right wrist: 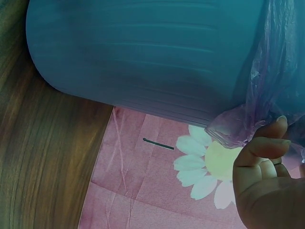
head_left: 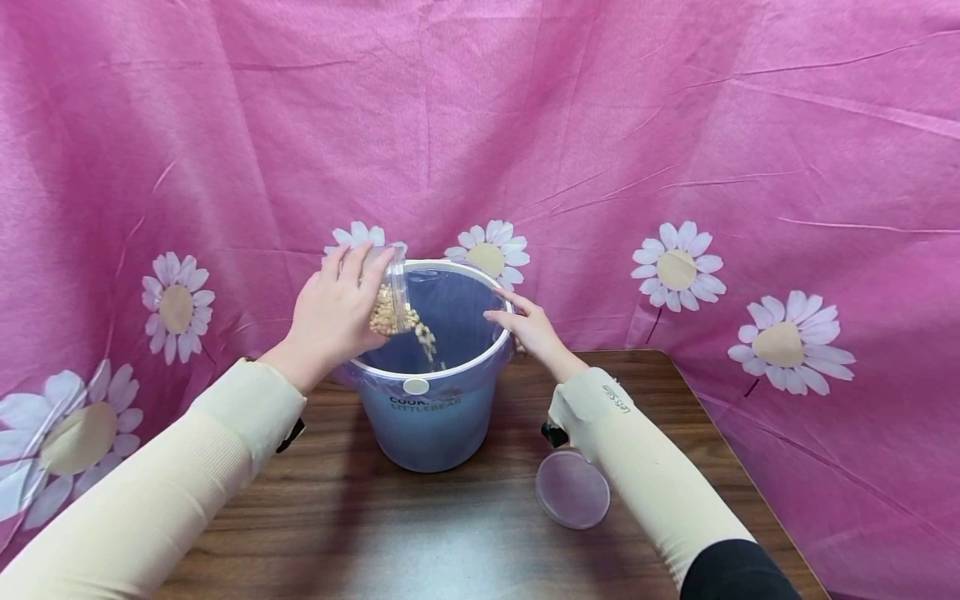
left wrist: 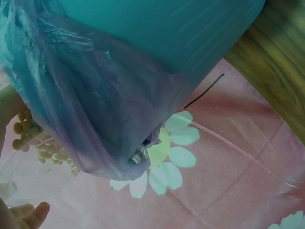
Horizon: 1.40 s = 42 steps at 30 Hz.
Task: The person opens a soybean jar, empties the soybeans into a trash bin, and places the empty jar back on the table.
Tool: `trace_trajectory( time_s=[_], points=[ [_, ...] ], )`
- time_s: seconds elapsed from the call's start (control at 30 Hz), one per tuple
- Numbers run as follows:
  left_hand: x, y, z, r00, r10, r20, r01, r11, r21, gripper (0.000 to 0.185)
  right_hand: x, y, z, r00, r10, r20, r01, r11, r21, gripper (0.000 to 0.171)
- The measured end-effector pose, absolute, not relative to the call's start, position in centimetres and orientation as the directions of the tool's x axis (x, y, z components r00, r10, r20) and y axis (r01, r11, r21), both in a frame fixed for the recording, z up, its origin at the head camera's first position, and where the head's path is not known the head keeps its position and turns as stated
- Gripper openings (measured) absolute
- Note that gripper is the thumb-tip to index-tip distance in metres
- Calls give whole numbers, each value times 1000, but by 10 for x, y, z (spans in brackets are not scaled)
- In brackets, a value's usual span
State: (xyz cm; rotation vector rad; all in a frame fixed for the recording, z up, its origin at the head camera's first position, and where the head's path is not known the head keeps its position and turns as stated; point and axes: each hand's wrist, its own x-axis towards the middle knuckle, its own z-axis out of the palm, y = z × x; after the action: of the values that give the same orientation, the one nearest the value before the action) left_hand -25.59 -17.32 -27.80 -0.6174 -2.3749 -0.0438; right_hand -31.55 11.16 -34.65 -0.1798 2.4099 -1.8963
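My left hand point(head_left: 333, 304) grips a clear plastic jar point(head_left: 397, 279) tipped over the left rim of a blue trash bin point(head_left: 431, 425). Small, pale yellow beans point(head_left: 390, 312) fill part of the jar, and some pour from its mouth into the bin. In the left wrist view, fingers and beans point(left wrist: 52, 150) show beside the hanging bag. My right hand point(head_left: 536, 329) holds the bin's right rim, fingers curled close to the bag in the right wrist view. A translucent plastic bag point(left wrist: 95, 105) lines the bin and folds over its white rim point(head_left: 468, 362).
A round clear lid point(head_left: 573, 490) lies on the brown wooden table point(head_left: 322, 517), below the right forearm. Behind the table hangs a pink cloth point(head_left: 480, 125) printed with white daisies.
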Motion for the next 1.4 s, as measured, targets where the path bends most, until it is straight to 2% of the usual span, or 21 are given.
trace_trajectory(
  time_s=[0.27, 0.67, 1.03, 1.4],
  points=[
    [-258, -172, -277, -635, 447, 630, 452, 876, -166, 111, -315, 111, -347, -991, -135, 20, -51, 227, -973, 60],
    [-258, -171, -274, -626, 491, 606, 466, 859, -213, 109, -316, 111, -346, -992, -124, 20, -50, 246, -968, 59],
    [-260, -170, -271, -651, 506, 566, 473, 854, -218, 111, -315, 111, -345, -993, -121, 20, -51, 254, -966, 59],
    [-261, -173, -272, -614, 569, 547, 481, 819, -312, 114, -315, 111, -345, -990, -135, 26, -58, 238, -969, 59]
  ],
)
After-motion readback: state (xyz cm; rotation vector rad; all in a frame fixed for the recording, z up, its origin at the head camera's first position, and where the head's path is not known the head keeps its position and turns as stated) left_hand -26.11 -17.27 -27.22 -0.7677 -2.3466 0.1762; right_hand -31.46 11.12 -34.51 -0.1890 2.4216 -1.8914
